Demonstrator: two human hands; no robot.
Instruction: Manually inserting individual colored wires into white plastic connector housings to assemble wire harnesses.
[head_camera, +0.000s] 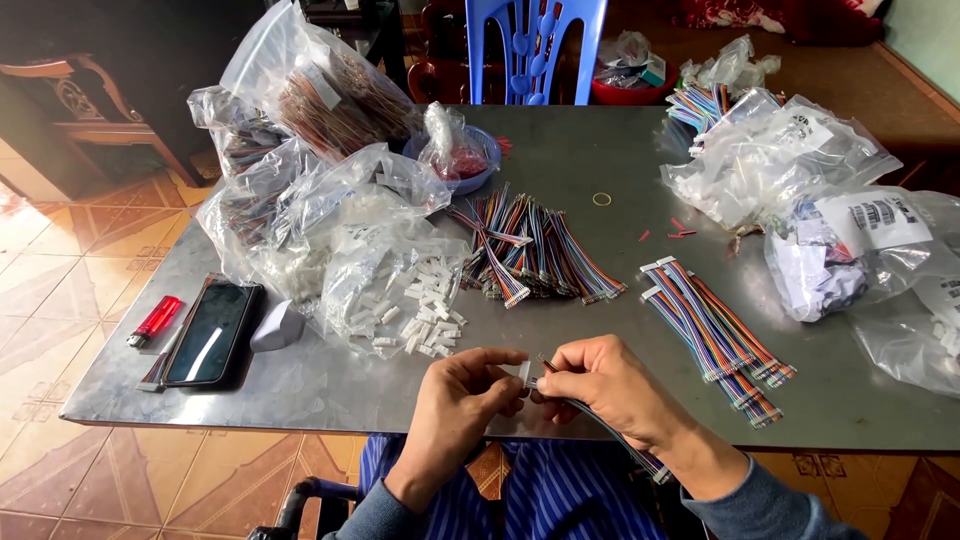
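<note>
Left hand (455, 400): fingers pinched tight on a small white connector (523, 372), thumb on top, at the near edge of the table (560, 150).
Right hand (610, 385): fingertips closed on the end of a ribbon cable (600, 420), which meets the connector right at the pinch.
Connector: between the two hands, touching the cable end, just above the table edge.
Cable: runs from the grip back under the right wrist and off the table toward the lap; its colours are hard to tell there.
Just beyond the grip: loose white connectors (425, 310) spilling from an open clear bag (370, 260), near the left hand.
Farther beyond the grip: a heap of multicoloured cables (530, 245), fanned out on the table.
Right of the grip: a neat bundle of cables with white ends (710, 325), near the right hand but apart from it.
Far right of the grip: clear bags of white parts (770, 160) and one with a printed label (860, 240).
Left of the grip: a grey cap-like piece (277, 328), then a black phone (210, 335), then a red lighter (155, 320), well apart from the hands.
Far side, beyond the heap: a yellow rubber band (601, 199), a blue bowl (470, 160), a blue plastic chair (535, 50).
Below the grip: striped blue cloth (540, 495) on the lap.
</note>
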